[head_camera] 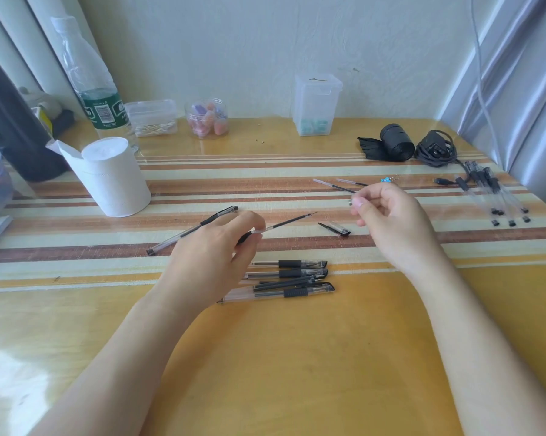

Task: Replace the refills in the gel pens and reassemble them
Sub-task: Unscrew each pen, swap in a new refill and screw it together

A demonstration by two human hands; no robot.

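Observation:
My left hand (215, 250) pinches the pale back end of a black refill (284, 222), which points up and to the right above the table. My right hand (391, 215) is raised with its fingers curled, thumb and forefinger pinched on a tiny grey pen part (350, 202). One whole gel pen (190, 231) lies slantwise behind my left hand. A loose black cap (335, 228) rests between my hands. Two refills (334, 185) lie beyond my right fingertips. Several capped pens (297, 278) are bunched under my left wrist.
Several clear pens (493, 196) lie at the far right. A tissue roll (114, 177), water bottle (98, 89), cotton swab box (152, 118), jar (207, 118), clear box (317, 105), black bag roll (394, 143) and charger with cable (435, 147) line the back.

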